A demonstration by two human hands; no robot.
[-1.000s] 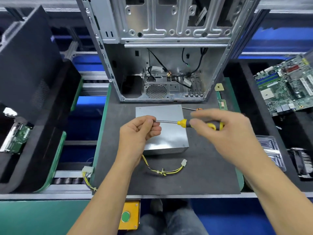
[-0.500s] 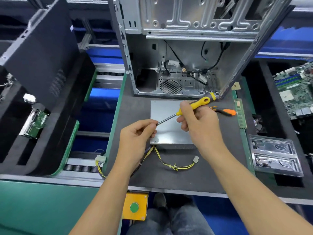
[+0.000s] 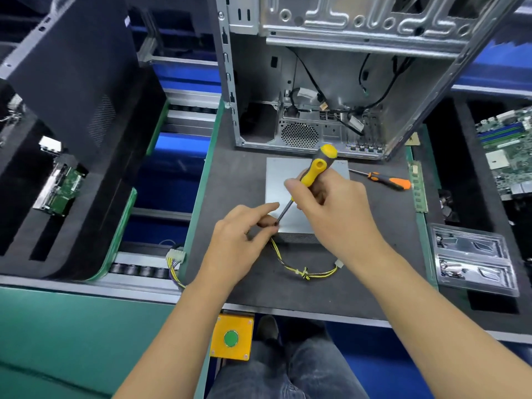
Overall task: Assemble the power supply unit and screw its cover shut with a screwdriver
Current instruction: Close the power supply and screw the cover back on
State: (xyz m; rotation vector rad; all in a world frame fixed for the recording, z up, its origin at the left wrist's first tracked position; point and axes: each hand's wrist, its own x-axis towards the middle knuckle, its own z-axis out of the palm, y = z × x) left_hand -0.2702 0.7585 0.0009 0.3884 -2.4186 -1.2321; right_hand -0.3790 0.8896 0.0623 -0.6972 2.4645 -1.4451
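The power supply unit (image 3: 290, 180) lies flat at the centre of the frame on the dark surface (image 3: 359, 295), just below the open computer case (image 3: 331, 82). I judge it a stiff sheet-metal box, fairly heavy and smooth on top, so it should stay put under a driver; I would hold it by its edges, not by the soft yellow-and-black cable (image 3: 302, 272) trailing from its lower side.

My right hand (image 3: 331, 208) has its fingers curled round the yellow screwdriver (image 3: 315, 171), which tilts so that its tip comes down at the lower left corner of the cover. My left hand (image 3: 239, 240) sits at that corner with its fingers pinched close at the tip. I take it a screw is there, but it is too small to see. A screw that small would be slippery and easily dropped.

Counting: one power supply, two screwdrivers (the second, an orange screwdriver (image 3: 385, 181), lies right of centre), one case, two clear trays (image 3: 475, 257) at lower right, and one motherboard (image 3: 509, 156) at the right edge.
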